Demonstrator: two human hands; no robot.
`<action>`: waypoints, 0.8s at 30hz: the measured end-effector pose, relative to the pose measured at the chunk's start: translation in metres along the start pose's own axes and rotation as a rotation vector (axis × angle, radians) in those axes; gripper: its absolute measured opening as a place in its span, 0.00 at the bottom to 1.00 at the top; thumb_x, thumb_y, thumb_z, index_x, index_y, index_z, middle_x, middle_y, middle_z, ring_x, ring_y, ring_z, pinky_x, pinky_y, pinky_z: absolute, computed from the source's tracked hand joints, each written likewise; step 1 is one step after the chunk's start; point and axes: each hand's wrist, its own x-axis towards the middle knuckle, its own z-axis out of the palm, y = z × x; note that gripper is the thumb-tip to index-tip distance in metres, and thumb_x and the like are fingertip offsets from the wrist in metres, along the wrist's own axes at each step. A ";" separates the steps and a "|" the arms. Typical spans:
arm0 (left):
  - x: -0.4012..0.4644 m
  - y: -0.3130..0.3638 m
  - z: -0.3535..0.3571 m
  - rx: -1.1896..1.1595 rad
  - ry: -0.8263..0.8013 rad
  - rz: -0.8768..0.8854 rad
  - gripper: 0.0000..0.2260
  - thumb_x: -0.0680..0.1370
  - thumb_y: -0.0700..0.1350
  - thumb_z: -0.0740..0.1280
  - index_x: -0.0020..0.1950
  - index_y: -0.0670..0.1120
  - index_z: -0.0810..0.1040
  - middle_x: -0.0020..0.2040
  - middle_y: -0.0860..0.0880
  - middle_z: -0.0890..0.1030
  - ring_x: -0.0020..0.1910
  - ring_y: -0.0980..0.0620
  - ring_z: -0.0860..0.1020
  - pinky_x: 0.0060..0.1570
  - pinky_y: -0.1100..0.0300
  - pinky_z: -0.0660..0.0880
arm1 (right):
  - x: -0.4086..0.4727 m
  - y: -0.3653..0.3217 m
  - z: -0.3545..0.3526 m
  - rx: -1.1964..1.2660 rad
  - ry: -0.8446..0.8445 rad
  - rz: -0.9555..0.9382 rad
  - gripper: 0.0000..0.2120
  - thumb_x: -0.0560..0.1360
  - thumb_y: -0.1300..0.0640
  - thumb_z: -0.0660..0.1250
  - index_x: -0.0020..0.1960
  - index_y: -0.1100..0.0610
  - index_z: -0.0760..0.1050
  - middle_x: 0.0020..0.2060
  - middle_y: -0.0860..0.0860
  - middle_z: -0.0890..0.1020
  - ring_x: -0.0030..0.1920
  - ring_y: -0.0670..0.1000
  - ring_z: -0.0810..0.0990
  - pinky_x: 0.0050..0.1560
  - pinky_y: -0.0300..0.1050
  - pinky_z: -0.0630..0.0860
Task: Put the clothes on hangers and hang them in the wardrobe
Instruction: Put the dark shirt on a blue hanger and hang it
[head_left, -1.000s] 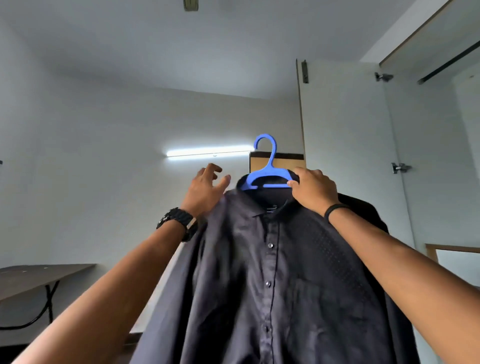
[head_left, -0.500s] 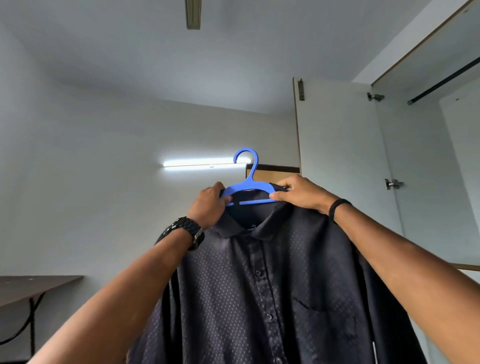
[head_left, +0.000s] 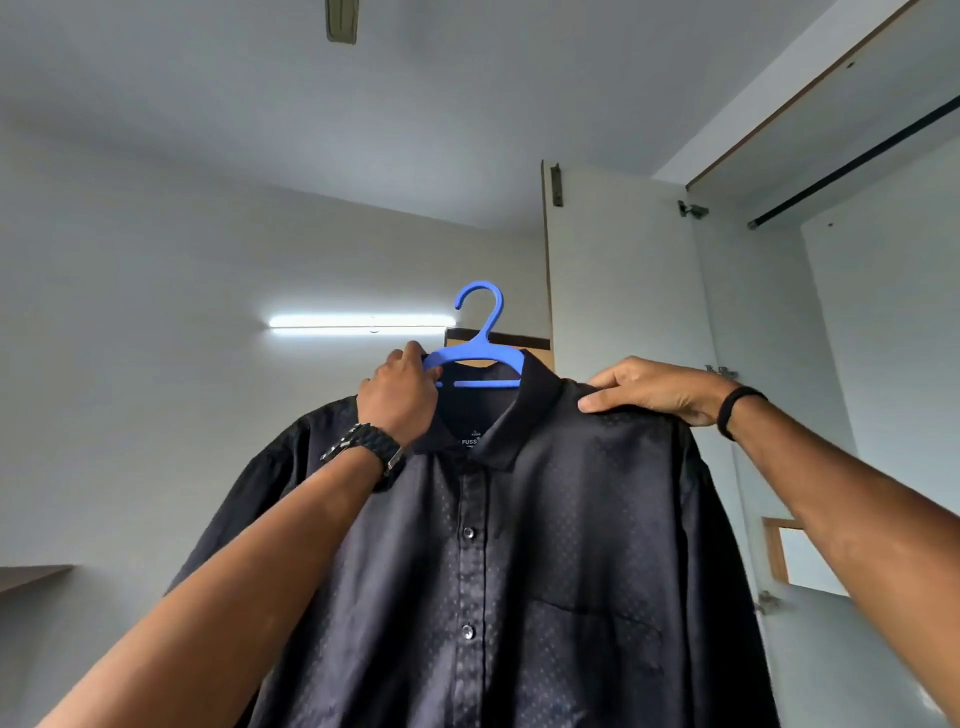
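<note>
navy shirt (head_left: 519, 545) seated; left hand (head_left: 400, 395) grips blue hanger (head_left: 480, 358), right hand (head_left: 654, 389) pinches shoulder (slippery fabric may slide off).

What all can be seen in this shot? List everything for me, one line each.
shirt: one, dark navy with a faint dotted pattern, held up in the middle of the view on the hanger
hanger: one, blue plastic, inside the shirt collar, hook free above
wardrobe door: one, white, standing open, right of centre
wardrobe rail: one, black, upper right inside the wardrobe
tube light: one, white, lit, on the far wall
table: one, brown, only an edge showing at far left
wristwatch: one, black, left wrist
wristband: one, black, right wrist
left hand: grips the hanger at the collar
right hand: pinches the shirt's shoulder
</note>
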 end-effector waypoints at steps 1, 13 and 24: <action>0.001 0.005 0.007 -0.020 -0.011 -0.008 0.11 0.81 0.48 0.57 0.57 0.42 0.69 0.56 0.41 0.75 0.54 0.38 0.75 0.49 0.49 0.68 | -0.003 0.006 -0.005 0.033 -0.015 0.008 0.18 0.71 0.54 0.73 0.58 0.62 0.79 0.53 0.58 0.83 0.52 0.55 0.82 0.54 0.45 0.79; -0.007 0.093 0.196 -0.336 -0.072 -0.023 0.15 0.81 0.48 0.58 0.64 0.42 0.68 0.61 0.39 0.74 0.58 0.36 0.73 0.58 0.45 0.69 | -0.021 0.156 -0.071 -0.138 0.225 0.129 0.10 0.78 0.63 0.65 0.57 0.64 0.78 0.50 0.57 0.84 0.47 0.51 0.83 0.54 0.46 0.76; -0.011 0.197 0.414 -0.005 -0.293 0.444 0.25 0.81 0.53 0.44 0.78 0.49 0.52 0.79 0.48 0.48 0.78 0.48 0.45 0.73 0.44 0.38 | 0.001 0.291 -0.194 -0.224 0.369 0.199 0.06 0.78 0.62 0.66 0.51 0.60 0.81 0.46 0.52 0.86 0.49 0.52 0.84 0.52 0.45 0.77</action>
